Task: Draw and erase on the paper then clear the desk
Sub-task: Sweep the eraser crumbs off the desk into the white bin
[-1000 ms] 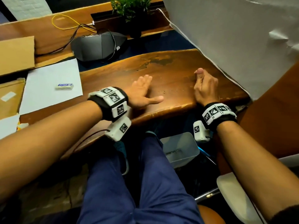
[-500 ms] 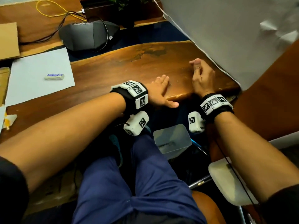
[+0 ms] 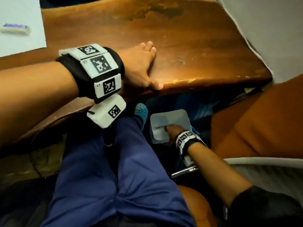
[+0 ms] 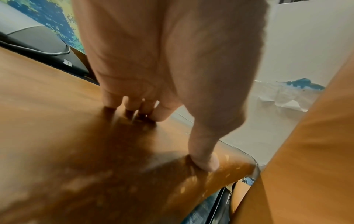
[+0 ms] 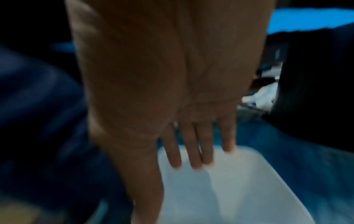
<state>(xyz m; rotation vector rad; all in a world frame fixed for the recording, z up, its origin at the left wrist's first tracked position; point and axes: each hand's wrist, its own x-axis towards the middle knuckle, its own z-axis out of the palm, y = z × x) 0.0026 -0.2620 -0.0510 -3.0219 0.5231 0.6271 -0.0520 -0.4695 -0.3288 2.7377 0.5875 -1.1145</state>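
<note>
**A:** what's on the far left?

**B:** white sheet of paper point(image 3: 21, 25) lying flat on the wooden bench point(image 3: 188, 46), cut off by the frame edge. An eraser point(image 3: 16, 29) in a blue-and-white sleeve sits on top of it, back from the sheet's right edge.

**A:** and the hands?

**B:** left hand point(image 3: 139, 66) is flat on the bench, fingers straight and together, thumb point(image 4: 203, 159) right at the front lip, holding nothing. Bare wood runs from it to the right end, where the bench meets a white sheet on the wall point(image 3: 270, 30).

**A:** right one?

**B:** right hand point(image 3: 172, 131) is down below the bench edge, over a white plastic bin point(image 3: 168, 117) on the floor beside the person's leg point(image 3: 131, 161). Fingers point(image 5: 191, 151) stretched out, nothing in them.
</note>
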